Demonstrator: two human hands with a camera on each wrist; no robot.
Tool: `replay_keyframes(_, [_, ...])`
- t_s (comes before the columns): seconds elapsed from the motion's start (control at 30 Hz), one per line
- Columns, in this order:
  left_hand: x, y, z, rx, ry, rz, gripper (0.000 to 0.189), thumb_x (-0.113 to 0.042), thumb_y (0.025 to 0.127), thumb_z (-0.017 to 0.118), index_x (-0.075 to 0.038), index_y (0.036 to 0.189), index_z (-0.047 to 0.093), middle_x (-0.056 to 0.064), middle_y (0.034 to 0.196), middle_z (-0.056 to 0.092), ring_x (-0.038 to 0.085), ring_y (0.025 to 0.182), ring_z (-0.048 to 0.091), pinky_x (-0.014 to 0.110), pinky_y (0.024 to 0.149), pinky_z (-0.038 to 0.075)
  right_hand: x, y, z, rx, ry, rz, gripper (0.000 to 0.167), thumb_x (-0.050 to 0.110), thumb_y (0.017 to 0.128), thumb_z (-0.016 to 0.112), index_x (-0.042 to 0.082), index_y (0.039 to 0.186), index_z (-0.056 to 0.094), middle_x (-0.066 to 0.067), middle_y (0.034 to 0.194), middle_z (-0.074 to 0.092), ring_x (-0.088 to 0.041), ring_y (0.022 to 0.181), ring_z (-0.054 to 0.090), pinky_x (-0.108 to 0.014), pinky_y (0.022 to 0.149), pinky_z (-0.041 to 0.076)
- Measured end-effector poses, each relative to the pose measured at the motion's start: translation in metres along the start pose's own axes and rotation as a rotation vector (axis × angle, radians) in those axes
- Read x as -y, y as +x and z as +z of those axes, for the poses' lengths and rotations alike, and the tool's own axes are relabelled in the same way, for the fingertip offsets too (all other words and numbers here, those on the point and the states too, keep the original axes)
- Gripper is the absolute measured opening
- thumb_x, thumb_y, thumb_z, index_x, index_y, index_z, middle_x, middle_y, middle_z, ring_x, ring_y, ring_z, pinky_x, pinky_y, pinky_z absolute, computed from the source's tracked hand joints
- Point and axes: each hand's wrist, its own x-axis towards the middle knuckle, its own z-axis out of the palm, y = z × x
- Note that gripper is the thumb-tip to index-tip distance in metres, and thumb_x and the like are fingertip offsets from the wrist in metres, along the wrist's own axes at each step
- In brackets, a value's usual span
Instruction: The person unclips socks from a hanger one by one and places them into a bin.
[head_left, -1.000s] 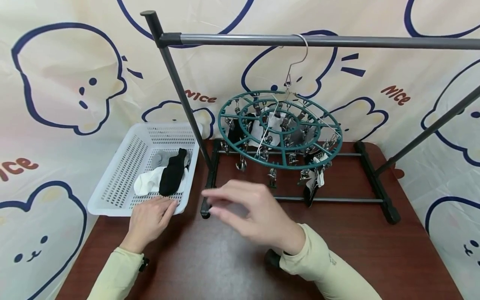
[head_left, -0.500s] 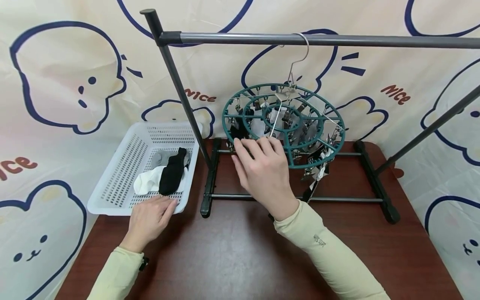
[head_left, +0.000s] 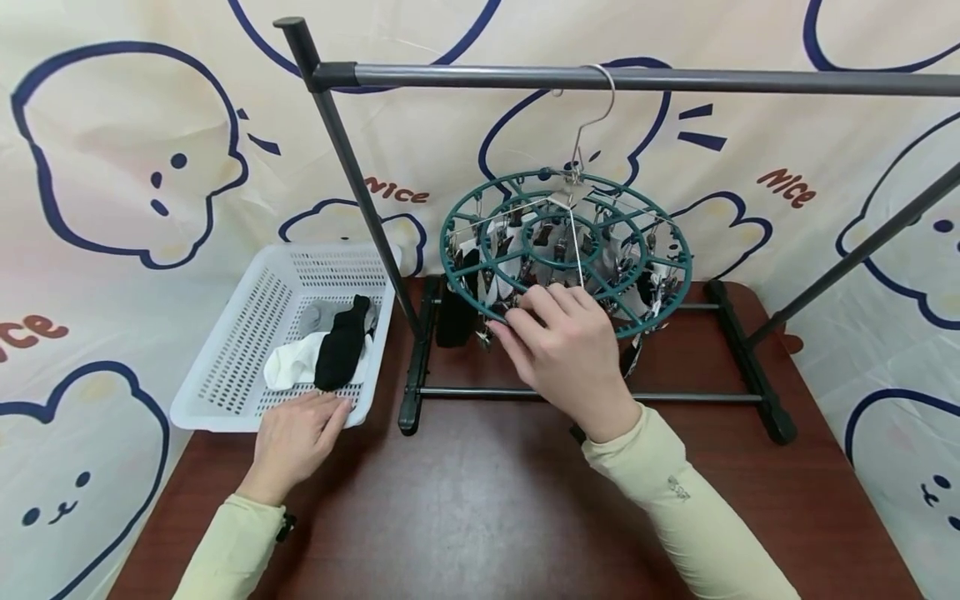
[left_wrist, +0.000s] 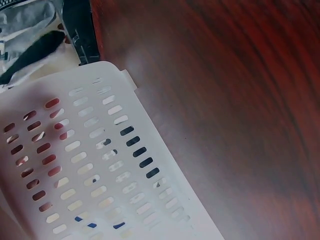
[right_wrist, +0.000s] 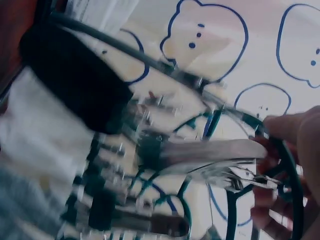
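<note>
In the head view my right hand [head_left: 566,346] grips the near rim of a round teal clip hanger [head_left: 468,293], which hangs by its hook from a bar. Thumb and fingers bend around the ring in the right wrist view. Clips under it carry socks, among them a black sock [right_wrist: 75,80] and a white sock [right_wrist: 42,127]. My left hand [head_left: 300,437] holds the near rim of a white perforated basket [head_left: 217,412], fingertips hidden over the edge. A black sock [head_left: 342,346], a white sock [head_left: 292,364] and a grey sock [head_left: 318,317] lie inside the basket.
A dark metal rack [head_left: 465,77] stands on the brown table [head_left: 465,500], its left post [head_left: 352,175] rising between basket and hanger. A lower crossbar [head_left: 480,392] runs near the tabletop. Behind is a cartoon-printed backdrop [head_left: 97,333].
My right hand has come up from over the table to the hanger's near rim, then moved right. The hanger has turned, bringing a black sock to its left side. My left hand stays put.
</note>
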Motion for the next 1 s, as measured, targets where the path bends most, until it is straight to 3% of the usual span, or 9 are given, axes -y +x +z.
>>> replay_keyframes(0.23, [0.000,0.000,0.001,0.007,0.003,0.003,0.020,-0.025,0.094,0.067,-0.013,0.092,0.083,0.010,0.094,0.080,0.027,0.080,0.074,0.042,0.057,0.056,-0.017,-0.017,-0.017,0.050,0.009,-0.104,0.019,0.019,0.102,0.065,0.007,0.110,0.078,-0.008,0.085,0.071,-0.027,0.077,0.057,-0.041,0.080,0.052])
replay_keyframes(0.37, [0.001,-0.001,0.000,-0.002,0.011,0.004,0.022,-0.026,0.094,0.067,-0.012,0.094,0.083,0.011,0.095,0.080,0.029,0.086,0.076,0.046,0.062,0.059,-0.024,-0.025,-0.021,0.071,0.036,-0.068,0.027,0.024,0.104,0.058,0.005,0.099,0.075,-0.008,0.084,0.070,-0.028,0.079,0.056,-0.043,0.081,0.052])
replay_keyframes(0.57, [0.001,-0.001,0.000,-0.009,0.004,0.014,0.021,-0.025,0.094,0.066,-0.012,0.093,0.083,0.011,0.094,0.080,0.029,0.086,0.076,0.046,0.062,0.059,-0.035,-0.033,-0.019,-0.072,0.060,-0.031,0.046,0.043,0.104,0.058,0.005,0.080,0.067,-0.007,0.070,0.062,-0.027,0.068,0.051,-0.042,0.066,0.049])
replay_keyframes(0.7, [0.001,0.000,0.000,-0.005,-0.001,0.010,0.020,-0.024,0.094,0.067,-0.013,0.091,0.083,0.010,0.093,0.080,0.028,0.082,0.075,0.044,0.059,0.058,-0.040,-0.033,-0.019,-0.160,0.092,-0.051,0.046,0.041,0.104,0.062,0.006,0.074,0.066,-0.005,0.063,0.058,-0.024,0.062,0.045,-0.038,0.060,0.043])
replay_keyframes(0.87, [0.001,0.000,-0.001,0.007,0.000,0.000,0.019,-0.024,0.094,0.068,-0.013,0.089,0.082,0.009,0.092,0.080,0.026,0.079,0.074,0.042,0.056,0.056,-0.044,-0.034,-0.018,-0.174,0.154,-0.094,0.036,0.035,0.104,0.063,0.008,0.087,0.080,-0.003,0.061,0.058,-0.020,0.062,0.038,-0.034,0.058,0.035])
replay_keyframes(1.0, [0.001,0.001,-0.001,0.005,0.005,0.003,0.019,-0.024,0.094,0.068,-0.013,0.090,0.082,0.010,0.093,0.080,0.027,0.081,0.075,0.044,0.059,0.057,-0.047,-0.037,-0.018,-0.145,0.185,-0.096,0.036,0.033,0.106,0.060,0.007,0.092,0.081,-0.002,0.065,0.062,-0.020,0.065,0.042,-0.033,0.059,0.036])
